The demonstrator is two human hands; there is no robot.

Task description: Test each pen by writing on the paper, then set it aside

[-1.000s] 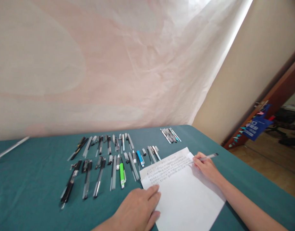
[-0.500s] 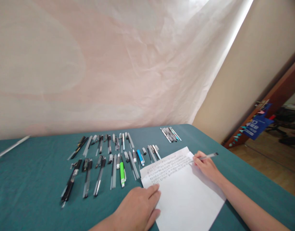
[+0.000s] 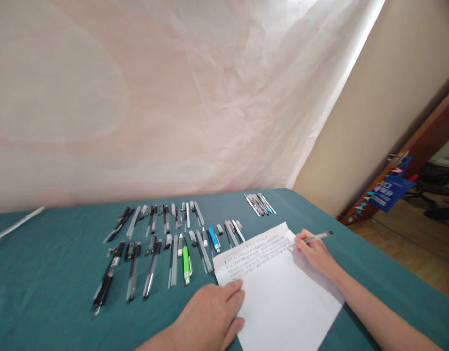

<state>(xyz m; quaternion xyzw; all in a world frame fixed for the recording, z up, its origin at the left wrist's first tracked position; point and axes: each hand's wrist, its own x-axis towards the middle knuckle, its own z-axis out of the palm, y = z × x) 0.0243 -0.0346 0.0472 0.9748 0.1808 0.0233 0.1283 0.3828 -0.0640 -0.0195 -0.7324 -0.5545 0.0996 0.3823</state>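
Observation:
A sheet of white paper [image 3: 283,302] lies slanted on the table, with several lines of dark handwriting across its upper part. My left hand [image 3: 213,312] rests on its left edge, fingers stretched out and lying flat. At the sheet's upper right, my right hand [image 3: 314,249] is closed round a clear pen [image 3: 321,236] with a dark end pointing right. The pen's tip is by the end of a written line; whether it touches the paper I cannot tell. Left of the sheet lie a green pen [image 3: 186,263] and a blue pen [image 3: 214,239].
Rows of pens taken apart, among them a black pen [image 3: 151,268], cover the middle of the green tablecloth [image 3: 56,278]. A bundle of thin pens [image 3: 259,204] lies at the far right. A pale curtain [image 3: 173,97] hangs behind; a clear rod [image 3: 17,225] lies far left.
My right hand has shifted very slightly to the right with the pen. My left hand stays in place on the paper.

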